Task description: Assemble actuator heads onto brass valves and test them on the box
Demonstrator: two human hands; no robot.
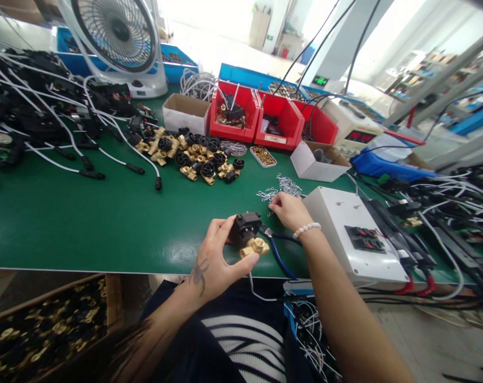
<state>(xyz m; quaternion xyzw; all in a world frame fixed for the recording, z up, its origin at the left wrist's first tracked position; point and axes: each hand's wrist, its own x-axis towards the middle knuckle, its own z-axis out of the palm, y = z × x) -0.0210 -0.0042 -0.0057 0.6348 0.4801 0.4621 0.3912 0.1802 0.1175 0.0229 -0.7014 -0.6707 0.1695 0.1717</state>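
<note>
My left hand is closed around a brass valve with a black top, held just above the near edge of the green table. My right hand, a bead bracelet on its wrist, reaches to a scatter of small wire clips; its fingers are curled down onto them, and what they pinch is hidden. Blue-handled pliers lie under my right wrist.
A pile of brass-and-black valves lies mid-table. Red bins, small cardboard boxes and a fan stand behind. A white switch box sits right of my hands. Black parts with white cables cover the left. A crate of valves sits below.
</note>
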